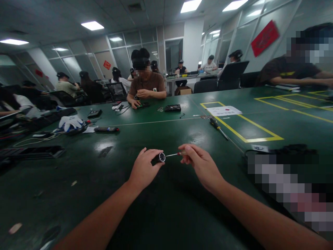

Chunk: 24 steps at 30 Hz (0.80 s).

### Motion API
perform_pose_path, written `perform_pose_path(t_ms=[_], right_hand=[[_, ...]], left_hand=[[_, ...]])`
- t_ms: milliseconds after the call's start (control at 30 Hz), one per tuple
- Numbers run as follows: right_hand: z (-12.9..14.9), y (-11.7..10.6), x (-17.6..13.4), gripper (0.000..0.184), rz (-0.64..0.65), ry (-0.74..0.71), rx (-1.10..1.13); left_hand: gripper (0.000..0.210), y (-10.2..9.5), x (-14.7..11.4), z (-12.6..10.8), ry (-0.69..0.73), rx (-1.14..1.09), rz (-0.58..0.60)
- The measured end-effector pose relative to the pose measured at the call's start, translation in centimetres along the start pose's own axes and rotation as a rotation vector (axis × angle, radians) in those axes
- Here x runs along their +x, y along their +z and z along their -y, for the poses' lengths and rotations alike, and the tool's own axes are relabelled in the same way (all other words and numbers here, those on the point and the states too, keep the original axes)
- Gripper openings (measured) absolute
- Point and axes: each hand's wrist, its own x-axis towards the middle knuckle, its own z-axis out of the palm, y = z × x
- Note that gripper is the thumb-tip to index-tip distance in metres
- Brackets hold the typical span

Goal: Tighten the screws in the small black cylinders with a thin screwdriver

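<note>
My left hand is closed round a small black cylindrical part with a silver ring at its open end. That end faces right, and details inside it are too small to name. In my right hand I pinch a small screwdriver with a reddish handle. Its thin metal shaft points left, the tip at or just inside the ringed opening; I cannot tell whether it touches anything there. Both hands are held above the green table, and my fingers cover much of the cylinder and the handle.
A larger black-and-yellow screwdriver lies beyond my right hand, near a white paper and yellow tape outlines. White gloves, a dark tool and cables lie at left. Across the green table, a person handles a small part.
</note>
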Motion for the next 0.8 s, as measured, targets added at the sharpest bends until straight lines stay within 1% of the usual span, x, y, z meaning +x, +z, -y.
perform_pose_path(t_ms=[67,233,300,367,400,467,533,667,700,800], right_hand=[[-0.3,0.1,0.1,0.024,-0.049,0.031,0.074],[-1.3,0.3,0.5,0.022,-0.119,0.158,0.277],[-1.5,0.3,0.9,0.02,-0.15,0.282,0.377],[-1.6,0.0,1.3,0.03,-0.172,0.461,0.49],[-1.6,-0.1,1.6,0.034,-0.196,0.507,0.542],[-1.6,-0.4,1.9,0.037,-0.229,0.498,0.583],[-1.7,-0.6,2.1,0.033,-0.23,0.426,0.568],[-2.1,-0.7,1.8,0.019,-0.161,0.28,0.473],[-2.1,-0.7,1.7,0.018,-0.145,0.247,0.443],[-2.3,-0.5,1.5,0.024,-0.115,0.178,0.352]], left_hand=[[0.038,0.0,-0.1,0.0,0.002,-0.004,-0.003],[0.04,0.1,-0.3,0.0,0.033,-0.021,0.006],[0.041,0.2,-0.2,0.2,0.057,-0.034,0.011],[0.041,0.2,-0.1,0.3,0.069,-0.029,0.003],[0.04,0.2,0.0,0.4,0.065,-0.021,-0.006],[0.039,0.2,0.1,0.6,0.047,-0.007,-0.015],[0.039,0.2,0.2,0.6,0.03,-0.009,-0.018],[0.039,0.1,0.0,0.4,0.015,-0.03,-0.027],[0.039,0.1,0.0,0.3,0.009,-0.034,-0.026],[0.039,0.1,0.0,0.1,-0.009,-0.04,-0.02]])
